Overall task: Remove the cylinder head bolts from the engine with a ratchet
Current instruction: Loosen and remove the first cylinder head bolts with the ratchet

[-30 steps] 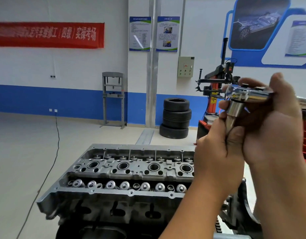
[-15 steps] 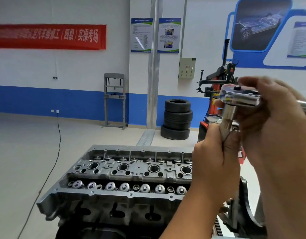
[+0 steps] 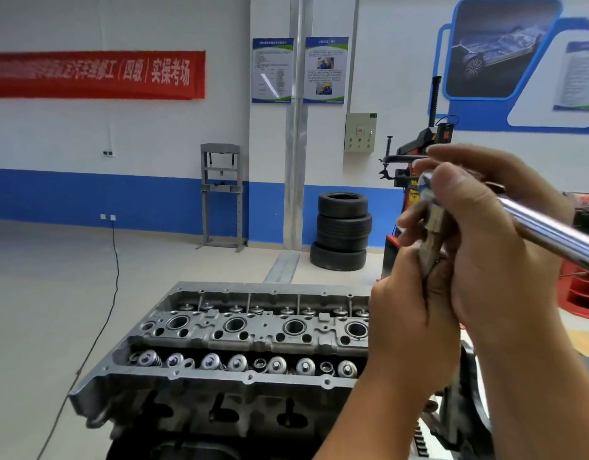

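R hand (image 3: pixel 485 247) grips smooth chrome ratchet (image 3: pixel 551 232); L hand (image 3: pixel 405 313) pinches cylindrical socket (image 3: pixel 434 224).

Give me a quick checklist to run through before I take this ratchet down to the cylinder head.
1. Right hand grips the ratchet near its head: ok.
2. Left hand holds the socket beneath the ratchet head: ok.
3. Socket fully seated on the drive: cannot tell, fingers cover the joint.
4. Ratchet direction set to loosen: cannot tell.
5. Cylinder head top exposed and reachable: ok.
6. Tool engaged on a bolt: not ok, it is held in the air above the engine.
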A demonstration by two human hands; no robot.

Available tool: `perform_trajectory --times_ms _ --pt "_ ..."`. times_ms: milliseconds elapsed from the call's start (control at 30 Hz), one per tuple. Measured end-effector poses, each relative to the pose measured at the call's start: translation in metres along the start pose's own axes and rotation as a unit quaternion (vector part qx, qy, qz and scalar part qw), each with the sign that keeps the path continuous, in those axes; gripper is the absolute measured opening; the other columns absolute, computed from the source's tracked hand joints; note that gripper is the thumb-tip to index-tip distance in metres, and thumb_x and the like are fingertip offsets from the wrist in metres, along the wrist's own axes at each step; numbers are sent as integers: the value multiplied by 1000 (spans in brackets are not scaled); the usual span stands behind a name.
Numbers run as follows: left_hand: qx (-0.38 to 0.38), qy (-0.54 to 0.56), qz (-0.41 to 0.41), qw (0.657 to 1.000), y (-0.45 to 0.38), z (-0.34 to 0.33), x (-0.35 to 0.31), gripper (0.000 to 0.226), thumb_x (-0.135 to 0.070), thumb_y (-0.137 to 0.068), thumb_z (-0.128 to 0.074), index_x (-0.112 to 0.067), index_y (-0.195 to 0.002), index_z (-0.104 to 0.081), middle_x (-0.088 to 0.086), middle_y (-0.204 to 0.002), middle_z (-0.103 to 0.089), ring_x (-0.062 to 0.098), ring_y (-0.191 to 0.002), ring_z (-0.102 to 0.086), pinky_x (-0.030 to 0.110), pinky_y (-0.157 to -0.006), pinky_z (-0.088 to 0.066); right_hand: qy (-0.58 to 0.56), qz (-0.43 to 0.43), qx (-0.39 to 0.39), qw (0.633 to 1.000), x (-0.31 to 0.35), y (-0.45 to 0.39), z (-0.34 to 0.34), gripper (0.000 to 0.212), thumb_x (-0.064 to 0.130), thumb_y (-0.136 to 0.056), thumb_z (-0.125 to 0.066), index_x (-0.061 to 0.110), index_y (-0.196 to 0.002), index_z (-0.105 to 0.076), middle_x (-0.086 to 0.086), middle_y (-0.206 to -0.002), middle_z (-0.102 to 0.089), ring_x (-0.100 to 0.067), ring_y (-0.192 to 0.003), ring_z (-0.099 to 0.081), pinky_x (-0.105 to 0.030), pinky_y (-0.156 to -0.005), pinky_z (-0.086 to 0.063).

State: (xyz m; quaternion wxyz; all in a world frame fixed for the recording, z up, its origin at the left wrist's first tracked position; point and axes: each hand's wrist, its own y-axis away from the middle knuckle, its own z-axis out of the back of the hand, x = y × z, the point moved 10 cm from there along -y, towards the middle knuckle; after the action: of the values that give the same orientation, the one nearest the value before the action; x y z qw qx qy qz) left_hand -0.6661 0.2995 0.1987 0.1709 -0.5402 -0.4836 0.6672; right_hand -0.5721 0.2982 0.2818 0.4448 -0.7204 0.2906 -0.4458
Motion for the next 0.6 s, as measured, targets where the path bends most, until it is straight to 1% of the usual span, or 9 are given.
perform_trajectory --times_ms 67,100,200,300,367,433,467,533,600 --pt "3 9 -3 1000 1 1 1 26 -47 -104 -41 -27 -104 -57 -14 -76 -61 14 -64 -58 34 -59 -48 -57 -56 20 997 -12 -1 -5 24 29 -87 -66 16 -105 -76 -15 -100 -75 -36 -60 -67 -39 -57 -55" --pt "8 5 -3 1000 1 1 2 33 -48 -104 -40 -21 -110 -58 -9 -78 -64 19 -67 -60 38 -59 -49 -110 -103 32 988 -20 -2 -8 27 28 -87 -64 13 -107 -74 -17 -105 -74 -34 -59 -65 -36 -58 -52" --pt "20 -15 -5 1000 2 -3 2 43 -51 -102 -40 -12 -106 -58 3 -78 -64 26 -67 -56 49 -59 -48 -237 -223 51 944 -33 -1 -10 37 38 -88 -58 9 -108 -71 -19 -113 -73 -26 -58 -57 -29 -57 -43" --pt "13 1 -1 1000 2 -4 4 47 -52 -102 -40 -10 -107 -60 10 -81 -65 35 -71 -57 54 -62 -49 -244 -268 26 932 -38 1 -8 28 35 -89 -59 13 -104 -68 -18 -104 -74 -24 -57 -52 -28 -55 -41" --pt "-4 19 1 1000 3 -1 6 41 -50 -102 -42 -14 -103 -61 8 -77 -66 36 -68 -58 53 -59 -50 -192 -245 -16 950 -36 4 -7 18 29 -89 -64 14 -98 -70 -18 -96 -74 -24 -56 -55 -29 -52 -45" --pt "-22 42 2 999 4 2 8 22 -39 -102 -49 -21 -96 -60 -1 -72 -65 30 -63 -58 48 -55 -51 -91 -170 -62 979 -24 5 -2 11 25 -90 -72 15 -91 -72 -15 -86 -74 -24 -54 -60 -31 -50 -48" --pt "-26 53 7 998 5 4 10 14 -32 -101 -52 -23 -94 -60 -1 -70 -64 31 -63 -57 49 -54 -50 -42 -128 -72 988 -17 4 -3 11 24 -89 -76 14 -92 -73 -12 -82 -73 -25 -55 -62 -34 -51 -50" --pt "-22 71 15 997 7 3 11 12 -29 -98 -54 -21 -92 -61 -1 -69 -63 34 -64 -56 51 -55 -49 37 -81 -86 992 -9 4 -3 21 27 -84 -84 15 -97 -74 -10 -79 -73 -31 -65 -68 -44 -61 -57" --pt "-20 86 16 996 7 4 10 20 -34 -98 -54 -16 -92 -62 -5 -69 -63 23 -62 -57 47 -56 -49 84 -87 -90 989 -10 4 -1 27 30 -78 -87 21 -100 -76 -8 -76 -74 -29 -69 -70 -44 -66 -59"
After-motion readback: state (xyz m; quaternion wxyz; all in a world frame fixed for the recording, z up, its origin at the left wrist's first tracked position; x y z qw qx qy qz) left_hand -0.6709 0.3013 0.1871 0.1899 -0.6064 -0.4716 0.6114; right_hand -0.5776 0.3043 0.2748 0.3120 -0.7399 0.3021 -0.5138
